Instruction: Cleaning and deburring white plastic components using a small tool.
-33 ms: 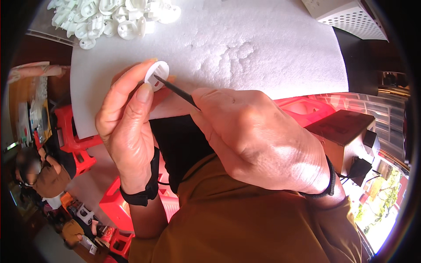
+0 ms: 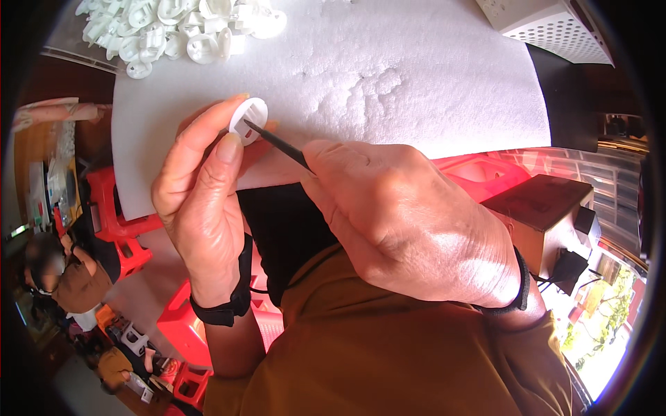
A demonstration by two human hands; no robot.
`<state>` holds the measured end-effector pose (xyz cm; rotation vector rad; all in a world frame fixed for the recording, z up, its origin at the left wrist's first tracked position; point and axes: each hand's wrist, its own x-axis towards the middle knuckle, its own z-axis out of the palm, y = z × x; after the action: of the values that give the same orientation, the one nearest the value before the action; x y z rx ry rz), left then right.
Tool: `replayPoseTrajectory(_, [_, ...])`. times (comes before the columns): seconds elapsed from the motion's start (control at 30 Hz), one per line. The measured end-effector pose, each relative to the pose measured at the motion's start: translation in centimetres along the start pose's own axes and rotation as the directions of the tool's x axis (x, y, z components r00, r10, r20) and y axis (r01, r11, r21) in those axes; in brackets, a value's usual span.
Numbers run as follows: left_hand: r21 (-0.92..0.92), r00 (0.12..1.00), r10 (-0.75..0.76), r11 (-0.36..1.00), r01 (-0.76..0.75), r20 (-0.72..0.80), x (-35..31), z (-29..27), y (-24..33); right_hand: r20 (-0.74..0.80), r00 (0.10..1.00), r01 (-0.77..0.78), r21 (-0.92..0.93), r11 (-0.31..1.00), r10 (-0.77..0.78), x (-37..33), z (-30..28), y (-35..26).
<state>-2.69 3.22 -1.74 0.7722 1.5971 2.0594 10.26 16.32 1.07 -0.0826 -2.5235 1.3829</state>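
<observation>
My left hand (image 2: 201,187) pinches a small round white plastic part (image 2: 257,111) by its rim, between thumb and fingers. The part is tilted, its hollow side turned toward my right hand, and a small reddish piece shows inside it. My right hand (image 2: 409,215) is closed round a slim dark pointed tool (image 2: 281,145), which looks like tweezers. Its tip reaches into the hollow of the white part; whether it touches the inside I cannot tell. Most of the tool's body is hidden in my right hand.
A white foam sheet (image 2: 444,90) covers the table. Several similar white plastic parts (image 2: 163,31) lie heaped at the far left. A perforated white box (image 2: 555,31) stands at the far right, and a dark-topped box (image 2: 541,201) lies right of my wrist. Red stools (image 2: 184,322) and other people are at left.
</observation>
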Motion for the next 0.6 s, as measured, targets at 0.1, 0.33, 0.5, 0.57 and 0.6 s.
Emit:
replayPoseTrajectory(0.1, [-0.004,1.000,-0.022,1.000,0.022,-0.011,0.0,0.1,0.0,0.057,0.992,-0.109,-0.056,0.993,0.112,0.1,-0.2,-0.8])
replayPoseTrajectory(0.33, [0.141,0.999,-0.021,0.990,0.026,-0.034,0.2,-0.5,-0.2,0.131,0.988,-0.012,-0.438,0.899,0.077,0.5,-0.8,-2.8])
replayPoseTrajectory(0.5, [0.138,1.000,0.018,0.990,-0.019,0.009,0.2,-0.1,-0.8,0.186,0.968,-0.030,-0.573,0.819,0.167,0.8,-1.1,-3.5])
replayPoseTrajectory(0.57, [0.135,0.999,0.037,0.990,-0.036,-0.004,0.1,0.0,-0.5,0.183,0.967,-0.043,-0.575,0.817,0.180,1.0,-1.1,-3.7])
replayPoseTrajectory(0.6, [0.143,0.999,0.034,0.989,-0.033,0.000,0.2,-0.1,-0.4,0.167,0.975,-0.041,-0.505,0.862,0.145,0.9,-1.1,-3.4])
